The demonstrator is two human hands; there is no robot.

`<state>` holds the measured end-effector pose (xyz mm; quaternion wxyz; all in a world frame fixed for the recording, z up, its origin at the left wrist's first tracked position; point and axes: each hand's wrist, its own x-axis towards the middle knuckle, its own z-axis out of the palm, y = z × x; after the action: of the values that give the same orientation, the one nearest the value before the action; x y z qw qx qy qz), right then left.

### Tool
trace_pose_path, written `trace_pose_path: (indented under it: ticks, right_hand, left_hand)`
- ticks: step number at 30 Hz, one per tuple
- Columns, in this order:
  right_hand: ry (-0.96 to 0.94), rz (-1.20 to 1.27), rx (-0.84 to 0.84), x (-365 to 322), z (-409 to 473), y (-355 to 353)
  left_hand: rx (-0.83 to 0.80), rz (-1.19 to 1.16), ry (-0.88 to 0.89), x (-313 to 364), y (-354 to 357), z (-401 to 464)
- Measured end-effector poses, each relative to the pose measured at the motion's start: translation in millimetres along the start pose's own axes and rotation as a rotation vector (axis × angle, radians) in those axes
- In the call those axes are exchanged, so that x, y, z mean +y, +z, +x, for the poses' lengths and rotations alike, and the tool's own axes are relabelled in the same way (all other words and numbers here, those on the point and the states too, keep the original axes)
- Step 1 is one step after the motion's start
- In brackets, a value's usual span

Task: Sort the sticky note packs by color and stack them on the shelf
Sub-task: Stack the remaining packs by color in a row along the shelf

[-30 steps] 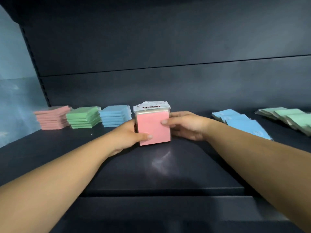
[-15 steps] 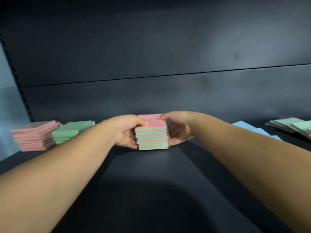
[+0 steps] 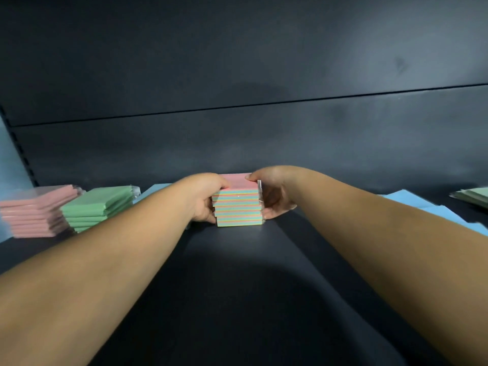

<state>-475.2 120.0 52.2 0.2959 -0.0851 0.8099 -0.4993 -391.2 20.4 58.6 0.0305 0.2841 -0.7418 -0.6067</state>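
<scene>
At frame centre, the left hand [image 3: 203, 199] and right hand [image 3: 274, 196] grip a multicolour stack [image 3: 239, 204] from both sides, fingers curled around it, on the shelf [image 3: 237, 273].

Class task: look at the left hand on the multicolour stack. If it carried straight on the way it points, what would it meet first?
The left hand points inward and rightward, already gripping the multicolour stack; that stack comes first, with the right hand on its far side.
</scene>
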Motion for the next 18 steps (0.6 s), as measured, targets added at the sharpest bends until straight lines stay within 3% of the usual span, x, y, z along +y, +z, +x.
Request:
trace_pose_path:
  ticks: [6, 13, 18]
  right_hand:
    - [0.002, 0.034, -0.006, 2.0, -4.0, -0.4]
    - [-0.042, 0.474, -0.025, 9.4, -21.5, 11.1]
    - [-0.114, 0.526, -0.012, 13.3, -21.1, 31.4]
  left_hand:
    - [-0.004, -0.04, -0.006, -2.9, -0.7, 3.9]
    - [-0.013, -0.183, 0.013, -8.1, -3.9, -0.3]
    - [0.03, -0.264, 0.057, -10.9, 5.1, -2.4]
